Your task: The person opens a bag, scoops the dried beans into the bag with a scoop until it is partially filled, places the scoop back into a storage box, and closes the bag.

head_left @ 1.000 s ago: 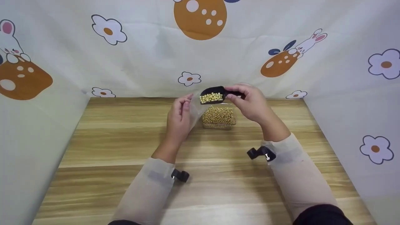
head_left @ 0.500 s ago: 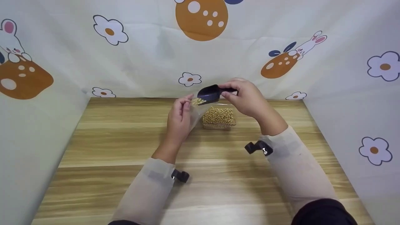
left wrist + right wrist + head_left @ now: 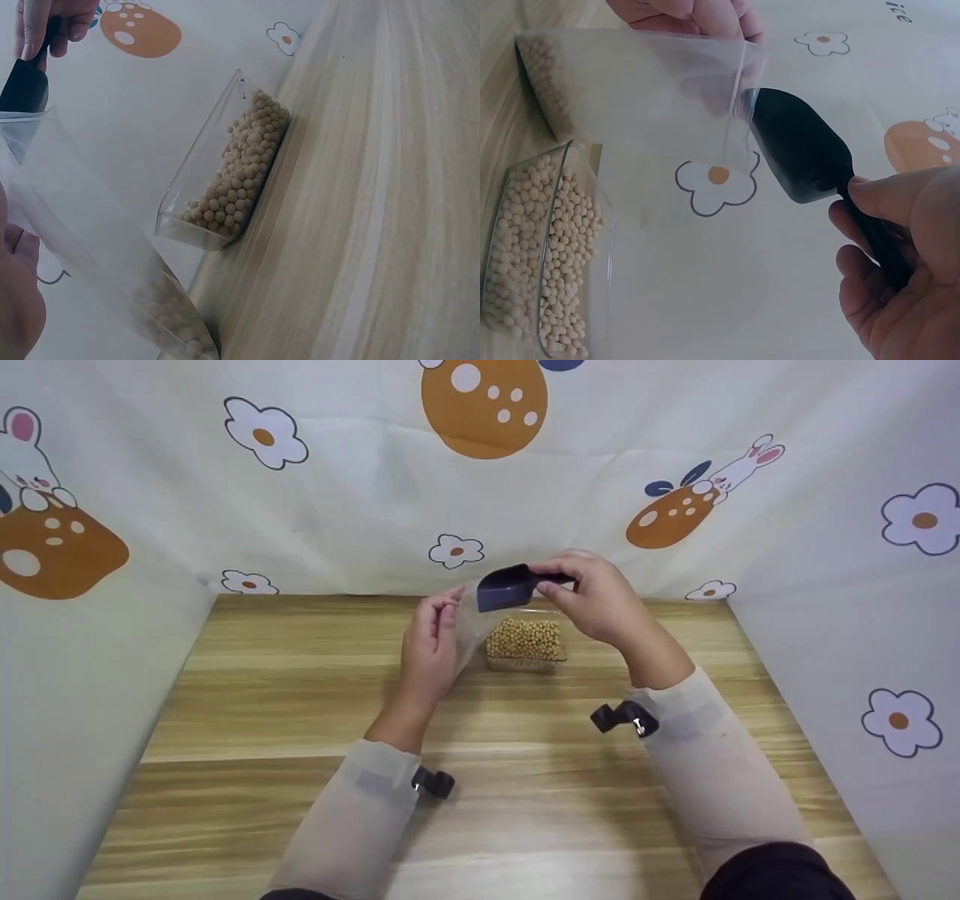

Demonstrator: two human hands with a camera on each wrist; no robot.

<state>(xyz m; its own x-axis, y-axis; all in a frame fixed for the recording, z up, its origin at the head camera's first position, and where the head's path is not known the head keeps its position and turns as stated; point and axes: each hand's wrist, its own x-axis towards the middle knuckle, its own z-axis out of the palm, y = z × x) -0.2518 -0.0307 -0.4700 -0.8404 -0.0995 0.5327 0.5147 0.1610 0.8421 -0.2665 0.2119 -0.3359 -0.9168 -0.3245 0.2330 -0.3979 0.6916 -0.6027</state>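
Observation:
In the head view my right hand [image 3: 596, 596] grips the handle of a black scoop [image 3: 504, 589]. No beans show in the scoop's bowl, and its tip is at the mouth of a clear plastic bag [image 3: 645, 82]. The bag's upper edge is pinched by my left hand [image 3: 431, 645]. Soybeans [image 3: 546, 79] lie in the bag's bottom, which reaches down to the table. A clear box [image 3: 196, 161] of soybeans [image 3: 523, 639] stands just right of the bag, under the scoop.
The wood-grain table [image 3: 300, 697] runs up to a pale patterned cloth [image 3: 360, 510] at the back and sides. A small black camera mount sits on each wrist.
The scoop has tipped left to the bag's mouth, and its soybeans have slid into the bag. Since then the scoop has drawn back slightly to the right. The left hand has stayed put.

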